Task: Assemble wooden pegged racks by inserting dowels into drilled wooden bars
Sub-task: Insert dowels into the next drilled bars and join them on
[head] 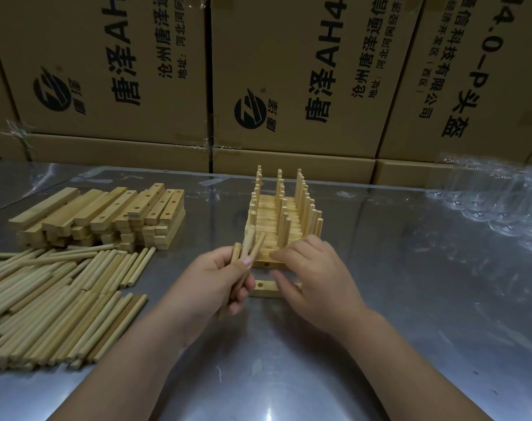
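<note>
Plainly, our left hand is gripping three dowels with curled fingers, a little in front of the middle of the table. Their lower ends are mostly hiding inside the palm. Our right hand is lying palm down beside it, with thumb and forefinger a little apart. It is covering the right part of a loose drilled bar, so only the left end with one hole is showing. We cannot tell whether these fingers are pinching that bar, pinching the front bar of the finished racks just behind it, or only touching.

The racks are standing in a row toward the far edge, pegs upright, and the rear ones are hiding each other. At the left edge the pile of loose dowels is running out of view. The stack of bars is sitting behind it, toward the far left corner. Toward the right edge some clear plastic things are lying, too glary to make out. Cardboard boxes are closing off the far edge. Bare shiny surface is giving free room along the near edge and to the right of our hands.
</note>
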